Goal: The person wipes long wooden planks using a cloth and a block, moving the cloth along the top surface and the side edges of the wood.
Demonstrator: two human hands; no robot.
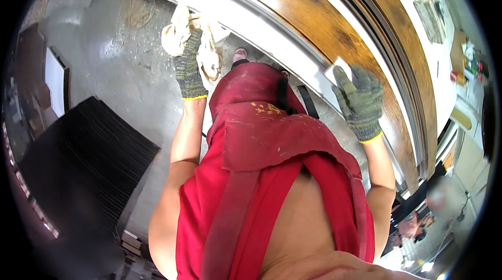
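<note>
My left hand [189, 70], in a dark grey-green knitted glove with a yellow cuff, is closed on a crumpled cream cloth [209, 47] that hangs out past the fingers. In a matching glove, my right hand [361, 101] grips a small white pad [341, 66] with the thumb and fingers. That pad rests at the near edge of a glossy brown wood-grain panel [319, 26]. Part of the pad is hidden under the glove, so its exact kind does not show.
A white surface [261, 23] runs along the panel's near side, with dark rails [389, 44] beyond. A black ribbed mat [89, 159] lies on the grey floor [125, 65] at left. Folded material [430, 15] rests on the white table's far right; another person [415, 225] is at lower right.
</note>
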